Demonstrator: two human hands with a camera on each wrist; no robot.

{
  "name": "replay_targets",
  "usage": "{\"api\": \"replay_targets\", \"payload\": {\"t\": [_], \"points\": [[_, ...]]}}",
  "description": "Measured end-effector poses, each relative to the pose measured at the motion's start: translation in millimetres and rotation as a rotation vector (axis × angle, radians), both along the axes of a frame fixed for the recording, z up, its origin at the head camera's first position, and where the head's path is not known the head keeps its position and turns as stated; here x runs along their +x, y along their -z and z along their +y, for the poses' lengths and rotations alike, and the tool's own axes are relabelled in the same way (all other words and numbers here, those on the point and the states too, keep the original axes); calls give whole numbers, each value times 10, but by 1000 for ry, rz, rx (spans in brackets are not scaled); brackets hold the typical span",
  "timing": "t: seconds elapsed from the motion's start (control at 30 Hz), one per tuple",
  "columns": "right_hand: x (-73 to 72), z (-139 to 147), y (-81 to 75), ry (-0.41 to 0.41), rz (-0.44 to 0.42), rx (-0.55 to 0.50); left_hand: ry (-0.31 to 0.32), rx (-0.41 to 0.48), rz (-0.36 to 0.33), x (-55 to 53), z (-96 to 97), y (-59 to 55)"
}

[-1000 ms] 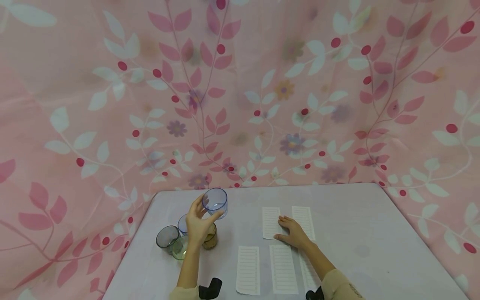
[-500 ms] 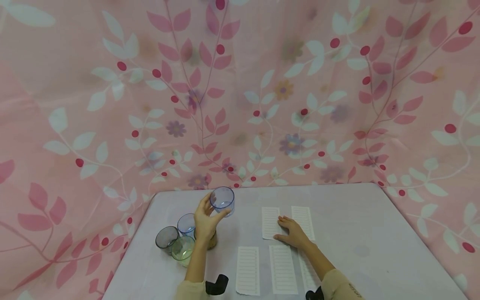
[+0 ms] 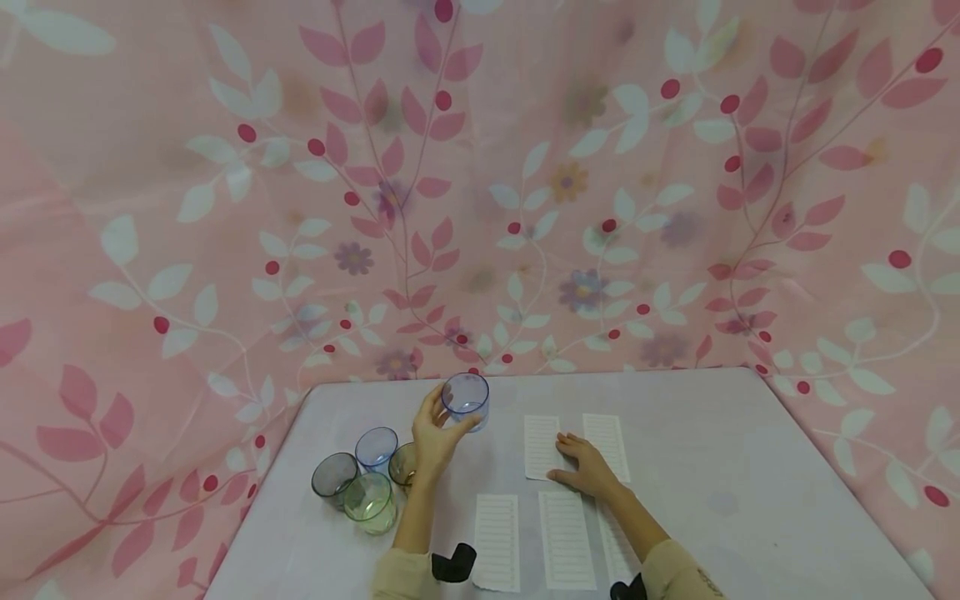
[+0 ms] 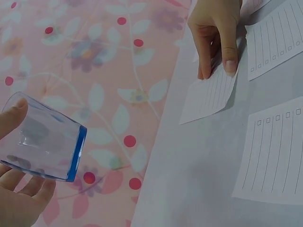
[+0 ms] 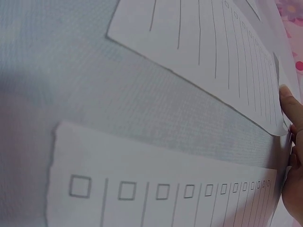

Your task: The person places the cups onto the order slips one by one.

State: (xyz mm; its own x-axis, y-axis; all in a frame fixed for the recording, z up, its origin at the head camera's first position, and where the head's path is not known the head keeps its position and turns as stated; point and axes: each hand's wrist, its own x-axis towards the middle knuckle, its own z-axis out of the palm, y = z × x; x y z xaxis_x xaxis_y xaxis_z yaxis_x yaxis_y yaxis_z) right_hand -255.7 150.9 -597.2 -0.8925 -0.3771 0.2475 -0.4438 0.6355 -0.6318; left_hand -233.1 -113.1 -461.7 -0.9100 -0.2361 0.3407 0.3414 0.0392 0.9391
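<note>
My left hand (image 3: 433, 442) grips a clear blue-tinted drinking glass (image 3: 467, 405) above the back of the table, thumb on one side and fingers on the other. In the left wrist view the glass (image 4: 47, 137) lies tilted on its side, its thick blue end pointing right. My right hand (image 3: 587, 467) rests at the right edge of a lined white paper sheet (image 3: 540, 448), its thumb and fingertips touching the paper. The right wrist view shows printed lines and small checkboxes on the sheets, with that hand (image 5: 294, 142) at the far right edge.
Left of the left forearm stand a grey glass (image 3: 334, 478), a blue glass (image 3: 377, 448), a green glass (image 3: 370, 504) and a partly hidden amber glass (image 3: 402, 463). Other lined sheets lie around the right hand, including a front-left sheet (image 3: 497, 542) and a back-right sheet (image 3: 606, 446).
The left hand has carried the blue-tinted glass to the right, toward the sheets, uncovering more of the standing glasses. The right hand has stayed in place on its sheet.
</note>
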Motion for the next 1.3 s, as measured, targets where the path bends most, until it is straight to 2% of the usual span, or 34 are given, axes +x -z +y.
{"api": "replay_targets", "payload": {"t": [0.13, 0.27, 0.6, 0.83, 1.07, 1.3], "points": [[3, 3, -8, 0, 16, -3, 19, 2, -2, 58, 84, -93], [3, 5, -5, -3, 6, -4, 29, 1, -42, 73, 136, -79], [-18, 15, 2, -21, 3, 23, 71, 3, -51, 67, 252, 8], [1, 7, -19, -18, -7, 20, 63, -25, -57, 40, 364, 79], [3, 2, -28, -7, -30, 17, 67, 27, -51, -7, 475, 169], [-3, 9, -16, 1, -38, 10, 67, 10, -56, -31, 577, 244]]}}
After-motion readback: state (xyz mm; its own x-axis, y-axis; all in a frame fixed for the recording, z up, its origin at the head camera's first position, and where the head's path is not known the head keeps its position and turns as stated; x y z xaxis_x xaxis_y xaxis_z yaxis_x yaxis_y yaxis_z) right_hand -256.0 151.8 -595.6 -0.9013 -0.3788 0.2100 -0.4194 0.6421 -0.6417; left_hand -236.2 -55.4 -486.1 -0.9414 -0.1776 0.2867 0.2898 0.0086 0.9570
